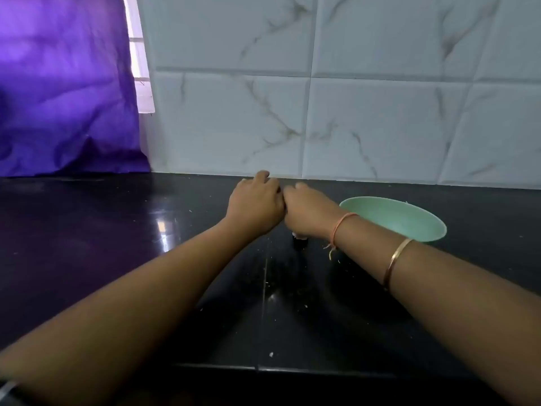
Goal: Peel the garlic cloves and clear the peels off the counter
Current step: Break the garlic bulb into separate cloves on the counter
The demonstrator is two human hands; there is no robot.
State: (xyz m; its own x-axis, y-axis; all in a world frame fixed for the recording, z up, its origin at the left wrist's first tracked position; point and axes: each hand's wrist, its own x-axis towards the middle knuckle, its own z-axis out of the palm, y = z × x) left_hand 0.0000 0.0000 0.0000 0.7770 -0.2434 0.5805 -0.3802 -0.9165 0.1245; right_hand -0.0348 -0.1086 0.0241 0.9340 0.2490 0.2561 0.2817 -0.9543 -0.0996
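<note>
My left hand (254, 207) and my right hand (307, 211) are pressed together above the black counter (123, 259) near the wall, backs toward me and fingers curled in. A small whitish bit of garlic clove (299, 237) pokes out beneath them, close to the counter; the rest is hidden by the hands. A mint-green bowl (409, 227) sits just right of my right wrist, its inside hidden from this angle. Tiny pale peel flakes (271, 354) lie scattered on the counter in front of me.
A purple cloth (67, 92) hangs at the back left, down to the counter. A white marble-tiled wall (351, 112) runs along the counter's far edge. The counter's front edge (263, 369) is close below my forearms.
</note>
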